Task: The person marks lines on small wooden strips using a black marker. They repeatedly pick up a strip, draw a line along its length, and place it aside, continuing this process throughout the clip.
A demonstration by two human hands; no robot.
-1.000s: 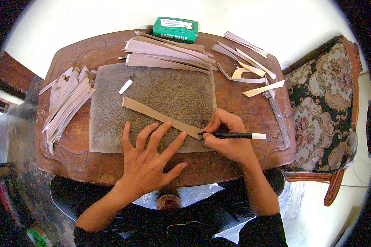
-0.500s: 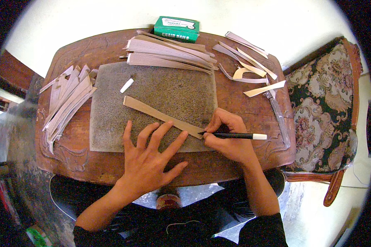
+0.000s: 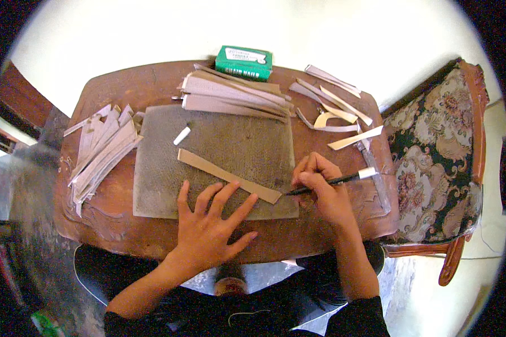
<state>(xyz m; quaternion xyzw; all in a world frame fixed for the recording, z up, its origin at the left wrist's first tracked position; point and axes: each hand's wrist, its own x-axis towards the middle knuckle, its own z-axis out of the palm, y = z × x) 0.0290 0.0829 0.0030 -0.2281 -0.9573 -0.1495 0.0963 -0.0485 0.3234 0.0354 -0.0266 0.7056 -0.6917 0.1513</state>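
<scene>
A narrow brown strip (image 3: 227,175) lies slantwise on the dark rectangular mat (image 3: 157,196), its wider end at the lower right. My left hand (image 3: 211,227) is spread with fingers apart, the fingertips resting along the strip's near edge and on the mat. My right hand (image 3: 323,188) grips a black marker (image 3: 343,179) with a white back end. The marker's tip is just off the strip's right end. A white marker cap (image 3: 181,135) lies on the mat above the strip.
Stacked strips (image 3: 230,95) lie along the mat's far edge, before a green box (image 3: 244,63). Another pile of strips (image 3: 104,151) sits at the left. Pale offcuts (image 3: 343,115) and a knife (image 3: 378,177) are at the right, near a floral chair (image 3: 433,151).
My right hand has drawn the marker off the strip's end to the right, and the marker is tilted more. My left hand stays by the strip. The whole view has shifted slightly.
</scene>
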